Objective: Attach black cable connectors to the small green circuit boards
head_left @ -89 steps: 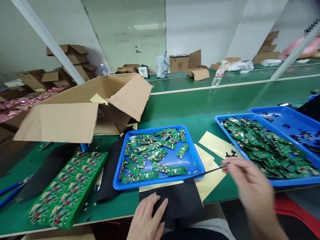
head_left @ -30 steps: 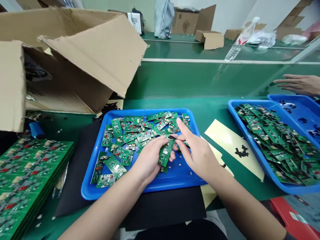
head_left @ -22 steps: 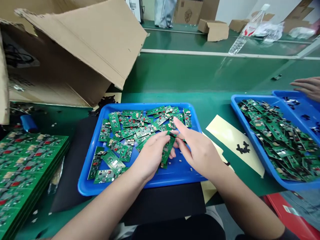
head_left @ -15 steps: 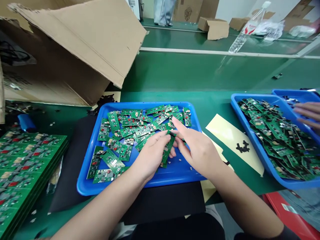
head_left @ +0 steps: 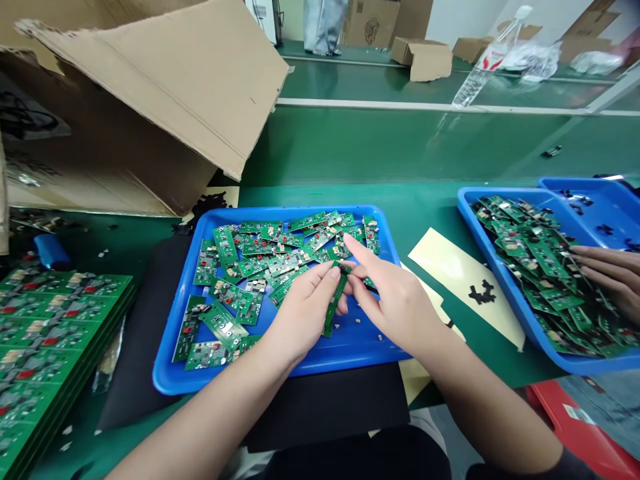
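Over the blue tray [head_left: 173, 377] of several small green circuit boards [head_left: 260, 263], my left hand [head_left: 300, 317] grips one small green circuit board [head_left: 333, 303], held edge-on. My right hand [head_left: 395, 300] meets it from the right, fingers pinched at the board's top end, forefinger stretched out; what the pinch holds is too small to make out. Both hands hover above the tray's bare right part.
A large open cardboard box [head_left: 150, 100] lies at the left back. Stacked green panels [head_left: 45, 340] sit at the left. A second blue tray [head_left: 493, 257] heaped with boards stands right, another person's hand [head_left: 607, 280] resting in it. A yellow sheet [head_left: 465, 280] and a black mat [head_left: 325, 407] lie near.
My hands came from the table edge into the tray and took up a board, which has turned more edge-on. The other person's hand moved down into the right tray.
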